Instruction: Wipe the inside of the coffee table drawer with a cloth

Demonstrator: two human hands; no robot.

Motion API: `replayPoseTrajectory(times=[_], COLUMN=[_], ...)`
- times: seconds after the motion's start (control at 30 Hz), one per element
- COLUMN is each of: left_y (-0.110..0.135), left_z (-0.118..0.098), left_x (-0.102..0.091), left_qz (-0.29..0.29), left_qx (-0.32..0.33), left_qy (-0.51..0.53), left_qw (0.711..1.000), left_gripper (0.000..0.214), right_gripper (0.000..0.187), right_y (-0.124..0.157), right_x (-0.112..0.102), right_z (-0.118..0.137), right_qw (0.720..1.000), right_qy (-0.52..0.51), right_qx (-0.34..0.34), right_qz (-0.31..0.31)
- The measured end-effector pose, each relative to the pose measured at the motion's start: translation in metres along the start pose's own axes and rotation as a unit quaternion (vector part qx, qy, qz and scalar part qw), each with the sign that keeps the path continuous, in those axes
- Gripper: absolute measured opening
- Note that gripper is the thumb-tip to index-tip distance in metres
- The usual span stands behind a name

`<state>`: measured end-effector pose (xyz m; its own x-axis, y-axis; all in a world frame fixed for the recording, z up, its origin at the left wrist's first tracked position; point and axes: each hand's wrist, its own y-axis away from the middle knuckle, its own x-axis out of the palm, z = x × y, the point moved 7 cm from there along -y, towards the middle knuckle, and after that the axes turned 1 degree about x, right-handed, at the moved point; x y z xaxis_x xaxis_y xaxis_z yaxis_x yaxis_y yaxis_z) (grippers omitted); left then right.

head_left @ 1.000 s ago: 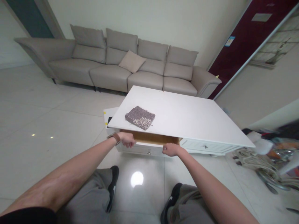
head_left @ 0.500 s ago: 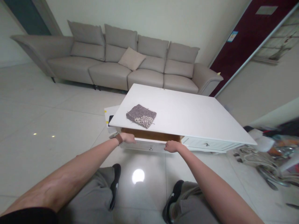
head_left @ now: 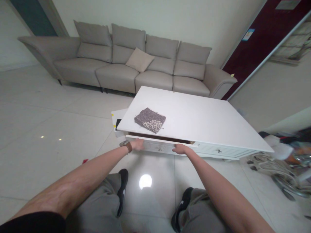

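A white drawer (head_left: 167, 147) with a small metal knob (head_left: 160, 149) stands partly open at the near side of the white coffee table (head_left: 206, 119). My left hand (head_left: 138, 144) presses on the left part of the drawer front, just under its top edge, fingers laid against it. On the right part of the front, my right hand (head_left: 180, 149) rests with its fingers curled against the panel. Only a narrow dark gap shows the drawer's inside. Above it, a folded grey patterned cloth (head_left: 150, 120) lies on the tabletop, touched by neither hand.
Behind the table runs a long beige sofa (head_left: 116, 74) with a cushion (head_left: 140, 60). A white box (head_left: 117, 116) sits by the table's left end. Clutter with coiled cables (head_left: 264, 165) lies on the floor at right. My shoes (head_left: 122, 192) are below the drawer.
The drawer has slid inward, and its opening has narrowed to a slit. Both hands have moved in with its front; the left fingers now lie against the panel. The view has shifted slightly.
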<state>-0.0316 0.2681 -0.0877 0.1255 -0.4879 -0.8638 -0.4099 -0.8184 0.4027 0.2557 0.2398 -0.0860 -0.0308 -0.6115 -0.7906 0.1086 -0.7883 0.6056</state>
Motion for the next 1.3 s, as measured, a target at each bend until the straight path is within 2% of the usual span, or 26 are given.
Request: replayPoseTrajectory(times=[0.1, 0.23, 0.5, 0.7, 0.83, 0.97, 1.3], left_y=[0.0, 0.001, 0.001, 0.005, 0.006, 0.004, -0.018], left_z=[-0.001, -0.001, -0.005, 0.012, 0.022, 0.027, 0.033], left_x=[0.006, 0.005, -0.001, 0.005, 0.016, 0.023, 0.016], left_qz=[0.02, 0.028, 0.029, 0.03, 0.028, 0.013, -0.008], left_qx=[0.006, 0.008, 0.003, -0.027, -0.046, -0.064, -0.092], left_qy=[-0.01, -0.014, -0.027, -0.042, -0.042, -0.035, -0.029], left_qw=[1.0, 0.999, 0.999, 0.998, 0.998, 0.997, 0.995], left_gripper=[0.031, 0.032, 0.034, 0.047, 0.058, 0.06, 0.058], right_gripper=[0.05, 0.049, 0.046, 0.046, 0.056, 0.055, 0.053], right_y=[-0.005, -0.009, -0.001, 0.009, 0.008, 0.003, -0.015], right_x=[0.001, 0.001, 0.003, 0.012, 0.022, 0.027, 0.018], right_z=[0.002, 0.001, 0.001, -0.017, -0.027, -0.029, -0.034], right_qw=[1.0, 1.0, 0.996, 0.994, 0.991, 0.987, 0.98], right_qy=[-0.004, -0.006, -0.005, -0.023, -0.039, -0.059, -0.082], right_qx=[0.0, 0.004, 0.033, 0.062, 0.079, 0.081, 0.092], right_qz=[0.001, -0.01, -0.077, -0.091, -0.105, -0.129, -0.159])
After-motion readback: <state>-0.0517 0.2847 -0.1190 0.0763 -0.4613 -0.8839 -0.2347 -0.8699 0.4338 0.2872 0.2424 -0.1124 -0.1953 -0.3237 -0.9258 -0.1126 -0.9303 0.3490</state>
